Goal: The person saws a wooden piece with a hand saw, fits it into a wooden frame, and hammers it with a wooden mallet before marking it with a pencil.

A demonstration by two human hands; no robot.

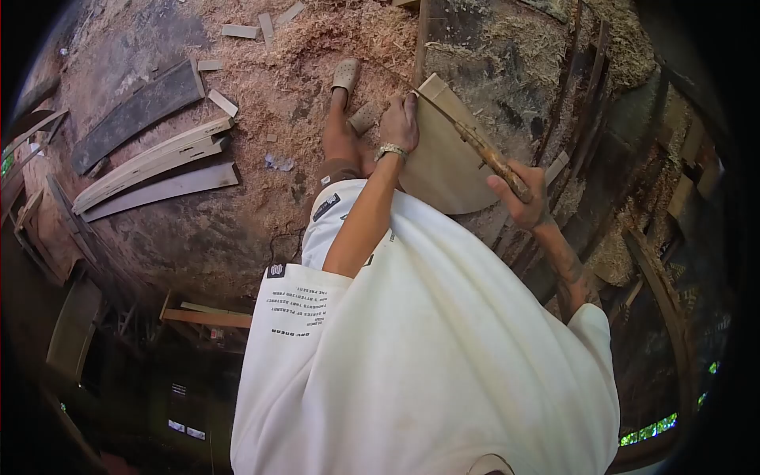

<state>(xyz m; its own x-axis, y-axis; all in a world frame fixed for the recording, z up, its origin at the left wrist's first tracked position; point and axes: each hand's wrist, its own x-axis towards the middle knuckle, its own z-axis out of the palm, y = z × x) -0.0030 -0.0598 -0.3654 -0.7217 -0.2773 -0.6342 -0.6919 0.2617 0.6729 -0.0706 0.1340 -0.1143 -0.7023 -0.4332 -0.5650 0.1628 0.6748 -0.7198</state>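
Observation:
My left hand (400,123), with a watch on its wrist, grips the upper edge of a rounded wooden board (443,162) and holds it upright in front of me. My right hand (524,194) is closed on the rough wooden handle of a long-bladed tool (467,134), whose blade lies along the board's straight top edge. A small offcut block (364,117) lies just left of my left hand. My foot in a tan clog (345,75) rests on the sawdust beyond it.
Sawdust and shavings (317,47) cover the ground. Several long curved wooden slats (150,162) and a dark plank (138,111) lie to the left. Small offcuts (237,32) are scattered at the top. Timber pieces (657,277) stand on the right.

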